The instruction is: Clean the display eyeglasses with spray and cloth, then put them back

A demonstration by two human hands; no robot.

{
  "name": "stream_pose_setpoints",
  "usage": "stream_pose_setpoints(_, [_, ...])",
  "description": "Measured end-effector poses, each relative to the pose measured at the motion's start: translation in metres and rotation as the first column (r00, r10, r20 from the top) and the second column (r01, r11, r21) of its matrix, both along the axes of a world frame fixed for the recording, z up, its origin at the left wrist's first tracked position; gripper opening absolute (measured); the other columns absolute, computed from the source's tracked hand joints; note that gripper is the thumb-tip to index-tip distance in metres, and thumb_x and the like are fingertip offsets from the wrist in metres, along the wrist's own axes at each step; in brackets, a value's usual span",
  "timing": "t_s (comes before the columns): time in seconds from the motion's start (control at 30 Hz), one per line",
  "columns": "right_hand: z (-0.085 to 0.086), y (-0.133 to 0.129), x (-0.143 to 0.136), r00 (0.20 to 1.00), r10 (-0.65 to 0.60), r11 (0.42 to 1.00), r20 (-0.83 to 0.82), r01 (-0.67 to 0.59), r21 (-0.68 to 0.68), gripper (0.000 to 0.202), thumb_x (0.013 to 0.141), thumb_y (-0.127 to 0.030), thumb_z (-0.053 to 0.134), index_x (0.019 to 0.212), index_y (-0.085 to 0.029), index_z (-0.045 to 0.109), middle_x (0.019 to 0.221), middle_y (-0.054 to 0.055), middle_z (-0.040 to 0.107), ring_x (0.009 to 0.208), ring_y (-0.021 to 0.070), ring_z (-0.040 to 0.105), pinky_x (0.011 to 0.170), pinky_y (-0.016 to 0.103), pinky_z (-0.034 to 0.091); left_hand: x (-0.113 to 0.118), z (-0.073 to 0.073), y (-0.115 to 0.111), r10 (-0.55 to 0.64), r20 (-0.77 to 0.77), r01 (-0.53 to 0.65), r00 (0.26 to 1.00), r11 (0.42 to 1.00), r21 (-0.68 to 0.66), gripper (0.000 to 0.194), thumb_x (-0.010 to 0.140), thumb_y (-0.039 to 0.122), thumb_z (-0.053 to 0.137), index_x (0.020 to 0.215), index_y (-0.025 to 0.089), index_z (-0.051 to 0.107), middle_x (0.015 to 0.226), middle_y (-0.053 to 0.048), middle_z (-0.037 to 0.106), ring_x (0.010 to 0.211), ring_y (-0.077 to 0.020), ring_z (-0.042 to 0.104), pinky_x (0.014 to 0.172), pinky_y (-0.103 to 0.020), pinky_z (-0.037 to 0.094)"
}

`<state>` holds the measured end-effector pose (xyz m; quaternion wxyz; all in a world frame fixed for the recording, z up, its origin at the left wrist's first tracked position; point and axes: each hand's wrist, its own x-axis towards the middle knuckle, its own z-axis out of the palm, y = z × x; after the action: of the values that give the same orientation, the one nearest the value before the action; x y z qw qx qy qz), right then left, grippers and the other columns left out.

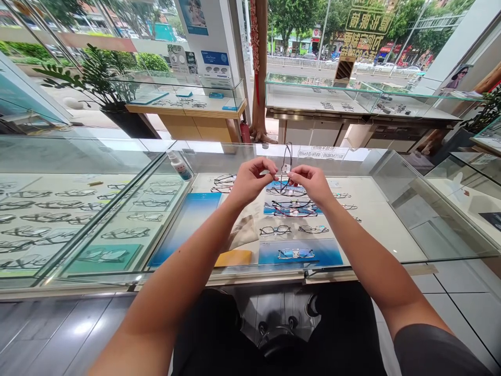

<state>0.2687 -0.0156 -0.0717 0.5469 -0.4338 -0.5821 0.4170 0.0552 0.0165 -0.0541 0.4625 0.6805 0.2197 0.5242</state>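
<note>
Two hands meet over the case (397, 224), and between them we have the glasses (287, 168) raised above the rows of frames (293, 206), standing on end. Our right hand (314, 184) pinches them between thumb and fingertips; our left hand (252, 180) has its fingertips drawn narrow close beside them, though we cannot tell whether it grips too.

We judge them light, with thin, springy arms and smooth lenses that would smear and slip under a finger. Best to take them by the bridge or near the hinges, with little squeeze, since a twisted arm could bend.

Below and just beneath our fingers, other frames lie close, so a low sweep may catch them. The far glass edge runs just beyond our hands, and a bottle (180, 166) stands to the left. We have more room upward and rightward, over the pale floor.
</note>
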Motion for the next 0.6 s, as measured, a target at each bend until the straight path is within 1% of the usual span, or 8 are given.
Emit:
stream_pose_setpoints(0.13, [0.0008, -0.0008, 0.0000, 1.000, 0.000, 1.000, 0.012, 0.000, -0.007, 0.041, 0.077, -0.062, 0.092, 0.083, -0.024, 0.077, 0.075, 0.003, 0.075, 0.076, 0.0199, 0.068, 0.079, 0.042, 0.057, 0.0000, 0.0012, 0.0001, 0.010, -0.005, -0.010, 1.000, 1.000, -0.004, 0.013, 0.076, 0.021, 0.084, 0.077, 0.021, 0.071, 0.091, -0.005, 0.073, 0.088, -0.0188, 0.068, 0.078, -0.036, 0.062])
stream_pose_setpoints(0.37, [0.0012, -0.0018, 0.0004, 0.999, 0.016, 1.000, 0.028, -0.016, -0.008, 0.035, 0.082, -0.055, 0.091, 0.085, -0.022, 0.077, 0.077, 0.004, 0.073, 0.079, 0.0202, 0.067, 0.081, 0.043, 0.057, -0.0005, 0.0013, 0.0018, 0.005, 0.013, -0.004, 1.000, 1.000, -0.025, 0.014, 0.074, 0.020, 0.084, 0.080, 0.020, 0.072, 0.091, -0.005, 0.073, 0.086, -0.0180, 0.068, 0.075, -0.035, 0.063])
stream_pose_setpoints(0.53, [0.0031, -0.0034, -0.0008, 1.000, 0.008, 1.000, 0.017, -0.008, -0.021, 0.042, 0.077, -0.062, 0.093, 0.083, -0.024, 0.077, 0.075, 0.003, 0.074, 0.076, 0.0195, 0.066, 0.079, 0.042, 0.056, -0.0011, -0.0002, 0.0043, -0.006, 0.014, 0.006, 1.000, 1.000, -0.016, 0.014, 0.072, 0.016, 0.084, 0.081, 0.019, 0.074, 0.090, -0.004, 0.073, 0.083, -0.0157, 0.068, 0.073, -0.031, 0.063])
stream_pose_setpoints(0.6, [0.0038, -0.0041, -0.0015, 1.000, 0.008, 1.000, 0.012, -0.008, -0.028, 0.042, 0.075, -0.063, 0.093, 0.082, -0.024, 0.077, 0.075, 0.002, 0.075, 0.075, 0.0192, 0.066, 0.079, 0.042, 0.056, -0.0012, -0.0009, 0.0054, -0.007, 0.013, 0.007, 1.000, 1.000, -0.009, 0.014, 0.071, 0.015, 0.084, 0.081, 0.019, 0.074, 0.089, -0.003, 0.073, 0.082, -0.0150, 0.067, 0.072, -0.030, 0.063])
